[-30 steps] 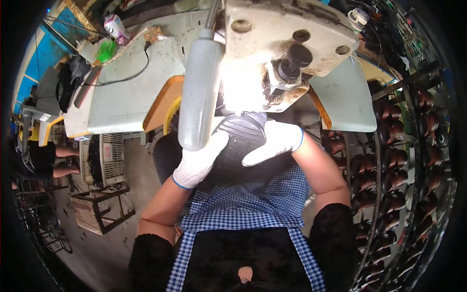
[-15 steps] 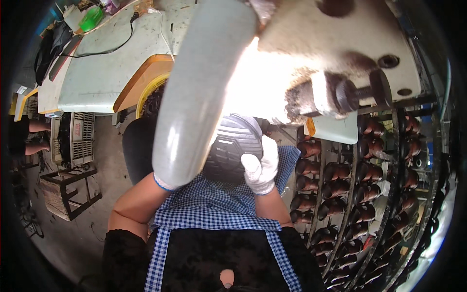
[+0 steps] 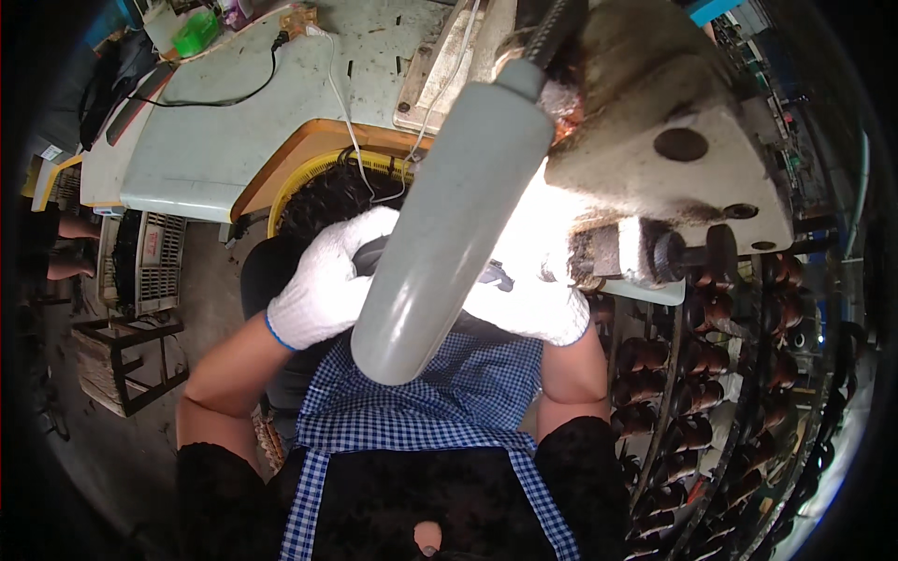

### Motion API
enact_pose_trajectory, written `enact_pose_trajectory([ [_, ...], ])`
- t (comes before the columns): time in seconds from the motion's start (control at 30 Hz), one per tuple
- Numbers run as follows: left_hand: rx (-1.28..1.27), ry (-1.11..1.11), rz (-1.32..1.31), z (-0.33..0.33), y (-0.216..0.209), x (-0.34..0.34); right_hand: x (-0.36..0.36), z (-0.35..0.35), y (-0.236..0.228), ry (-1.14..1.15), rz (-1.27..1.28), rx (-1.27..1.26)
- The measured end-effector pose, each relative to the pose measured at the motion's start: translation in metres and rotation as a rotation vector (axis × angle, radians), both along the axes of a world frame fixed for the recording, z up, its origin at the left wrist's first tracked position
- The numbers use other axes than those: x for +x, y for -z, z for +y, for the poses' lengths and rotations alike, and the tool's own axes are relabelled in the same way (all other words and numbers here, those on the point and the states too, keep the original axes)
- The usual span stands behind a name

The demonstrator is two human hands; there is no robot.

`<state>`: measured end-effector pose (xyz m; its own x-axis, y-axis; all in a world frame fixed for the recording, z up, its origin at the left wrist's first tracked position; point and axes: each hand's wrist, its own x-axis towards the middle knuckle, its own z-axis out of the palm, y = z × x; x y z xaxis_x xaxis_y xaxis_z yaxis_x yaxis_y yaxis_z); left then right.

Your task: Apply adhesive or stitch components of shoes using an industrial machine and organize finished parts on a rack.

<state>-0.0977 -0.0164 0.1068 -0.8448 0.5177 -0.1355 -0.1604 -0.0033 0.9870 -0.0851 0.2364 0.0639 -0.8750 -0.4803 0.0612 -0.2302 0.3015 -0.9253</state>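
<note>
My left hand [image 3: 327, 285], in a white knit glove, is closed round one end of a dark shoe [image 3: 370, 254]. On the other side my right hand [image 3: 538, 309], gloved the same way, grips the shoe too; its fingers are partly lost in glare. A grey tube-shaped lamp [image 3: 449, 234] crosses in front and hides the shoe's middle and several fingertips. Both hands are above my lap, over a blue checked apron [image 3: 421, 393]. Close to the right hand is the worn, pale machine head [image 3: 655, 150] with a dark knob [image 3: 720, 257].
Behind my left hand a yellow basket [image 3: 313, 173] holds dark trimmings, below the edge of a pale green worktable [image 3: 206, 159]. Racks of brown shoes [image 3: 697, 374] stand at right. A stool frame [image 3: 131, 365] and a pale crate [image 3: 154, 262] are at left, near another person's arm [image 3: 79, 227].
The treaded sole that faced me is now turned out of sight. My left hand has come out from behind the lamp, and my right hand has shifted right. The view has shifted too.
</note>
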Motion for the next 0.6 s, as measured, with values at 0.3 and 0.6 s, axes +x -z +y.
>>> enact_pose_trajectory([
  [0.3,0.501,-0.327,-0.111,0.010,0.053,0.028,0.016,0.073,0.024,0.433,-0.344,-0.379],
  [0.6,0.585,-0.659,-0.292,0.010,0.059,0.050,0.053,-0.007,0.059,0.515,-0.469,-0.638],
])
